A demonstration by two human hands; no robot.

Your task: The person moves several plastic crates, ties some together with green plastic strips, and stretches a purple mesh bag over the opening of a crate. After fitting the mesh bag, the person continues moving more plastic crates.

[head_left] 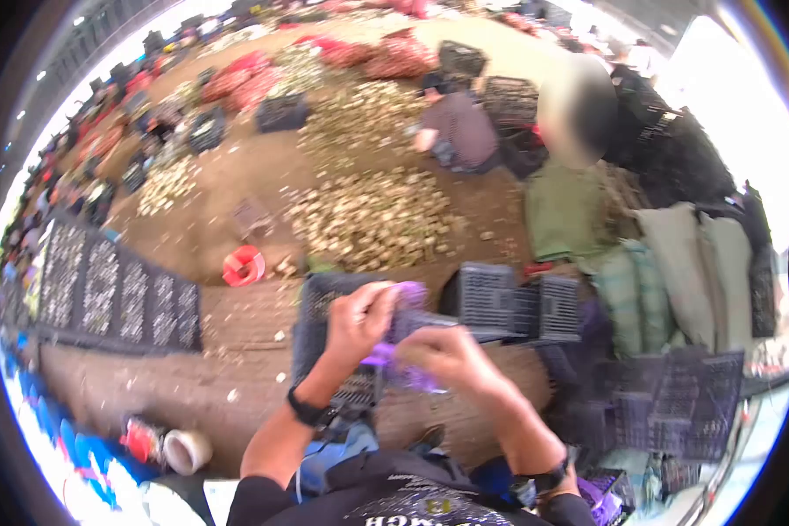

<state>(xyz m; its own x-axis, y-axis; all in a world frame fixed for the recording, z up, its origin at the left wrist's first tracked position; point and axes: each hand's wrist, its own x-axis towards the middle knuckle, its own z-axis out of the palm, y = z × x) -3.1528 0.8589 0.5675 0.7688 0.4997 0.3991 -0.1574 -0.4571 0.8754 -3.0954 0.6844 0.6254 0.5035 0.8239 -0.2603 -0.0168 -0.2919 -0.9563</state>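
Near the middle of the head view, my left hand has its fingers closed on the upper edge of a purple thing, which looks like thin, partly see-through material. Just to the right, my right hand is blurred by motion beside the same purple material; its fingertips are smeared, so its hold cannot be made out. A dark crate lies beyond and below my left hand.
A large pile of pale produce lies ahead. A red round container stands to its left. Filled black crates stand at the left, stacked dark crates right of my hands. A crouching person and a person in green are farther off.
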